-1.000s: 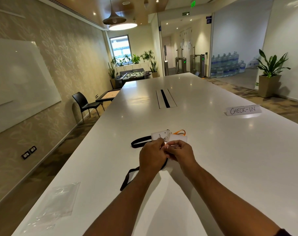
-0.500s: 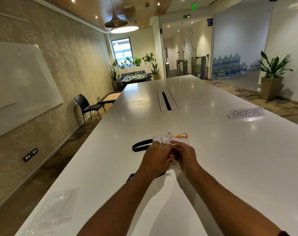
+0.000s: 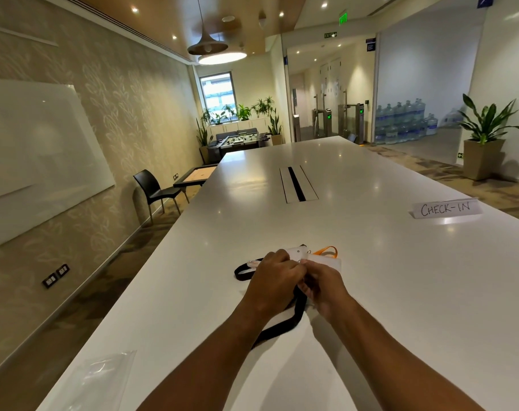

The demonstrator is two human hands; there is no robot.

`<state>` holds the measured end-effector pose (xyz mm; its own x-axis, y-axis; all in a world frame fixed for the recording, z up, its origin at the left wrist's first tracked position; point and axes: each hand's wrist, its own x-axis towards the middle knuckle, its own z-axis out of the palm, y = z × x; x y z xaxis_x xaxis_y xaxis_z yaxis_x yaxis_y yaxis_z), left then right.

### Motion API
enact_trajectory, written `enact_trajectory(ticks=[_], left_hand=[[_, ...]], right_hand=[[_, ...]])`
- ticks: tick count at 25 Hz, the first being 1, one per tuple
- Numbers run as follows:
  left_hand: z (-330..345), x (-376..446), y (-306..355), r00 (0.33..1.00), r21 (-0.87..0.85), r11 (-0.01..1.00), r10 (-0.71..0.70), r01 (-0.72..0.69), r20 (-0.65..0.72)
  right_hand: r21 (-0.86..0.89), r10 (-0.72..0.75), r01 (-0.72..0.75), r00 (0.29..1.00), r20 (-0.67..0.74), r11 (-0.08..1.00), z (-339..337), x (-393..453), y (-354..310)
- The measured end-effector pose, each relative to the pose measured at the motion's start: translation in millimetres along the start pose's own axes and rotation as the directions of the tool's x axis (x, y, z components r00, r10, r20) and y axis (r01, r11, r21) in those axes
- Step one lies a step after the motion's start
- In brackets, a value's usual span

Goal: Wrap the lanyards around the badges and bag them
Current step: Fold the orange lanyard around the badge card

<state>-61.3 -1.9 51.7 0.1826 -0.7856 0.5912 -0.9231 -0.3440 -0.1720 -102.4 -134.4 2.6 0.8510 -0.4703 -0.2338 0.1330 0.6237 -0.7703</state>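
My left hand [image 3: 277, 280] and right hand [image 3: 326, 287] are bare, no rings or watch showing. Both my forearms are uncovered, with no sleeve visible up to the bottom edge.

Long white table [image 3: 356, 247] in a warm-lit meeting room

Whiteboard [image 3: 35, 140] on patterned wall; black chair [image 3: 154, 188] below; potted plant [image 3: 483, 137] far right.

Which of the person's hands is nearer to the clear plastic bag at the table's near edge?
Left. The left hand is on the bag's side of the table, though well beyond it; the right hand is farther right.
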Motion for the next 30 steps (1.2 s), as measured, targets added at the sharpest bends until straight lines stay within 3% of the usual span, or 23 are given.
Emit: enact_trajectory(ticks=[5,11,14,19,24,26,27,29,30], left_hand=[[20,5,-38,0.995,0.044,0.997,0.066,-0.063,-0.075],[43,18,-86,0.986,-0.005,0.994,-0.110,0.110,-0.124],[57,22,-113,0.983,0.019,0.985,-0.171,0.172,-0.060],[88,32,-165,0.973,0.132,0.967,-0.224,0.217,0.048],[132,33,-191,0.879,0.125,0.896,-0.443,0.427,0.175],[148,32,-196,0.841,0.107,0.862,-0.506,0.495,0.191],[155,31,-197,0.823,0.089,0.846,-0.532,0.526,0.196],[167,31,-196,0.796,0.043,0.817,-0.570,0.575,0.201],[173,31,-194,0.783,0.012,0.802,-0.587,0.598,0.206]], right_hand=[[0.051,0.105,-0.107,0.993,0.045,0.993,15,29,-6],[-0.198,-0.060,0.066,0.998,0.036,0.978,38,82,-14],[-0.250,-0.114,0.116,0.993,0.020,0.961,47,109,-11],[-0.503,-0.166,0.154,0.986,0.022,0.851,60,160,-1],[-0.865,-0.288,0.277,0.944,0.162,0.419,69,202,12],[-0.925,-0.323,0.311,0.917,0.232,0.217,69,213,16],[-0.939,-0.322,0.339,0.897,0.302,0.062,67,217,17],[-0.891,-0.260,0.394,0.857,0.445,-0.224,62,219,18],[-0.861,-0.222,0.410,0.848,0.481,-0.301,61,220,18]])
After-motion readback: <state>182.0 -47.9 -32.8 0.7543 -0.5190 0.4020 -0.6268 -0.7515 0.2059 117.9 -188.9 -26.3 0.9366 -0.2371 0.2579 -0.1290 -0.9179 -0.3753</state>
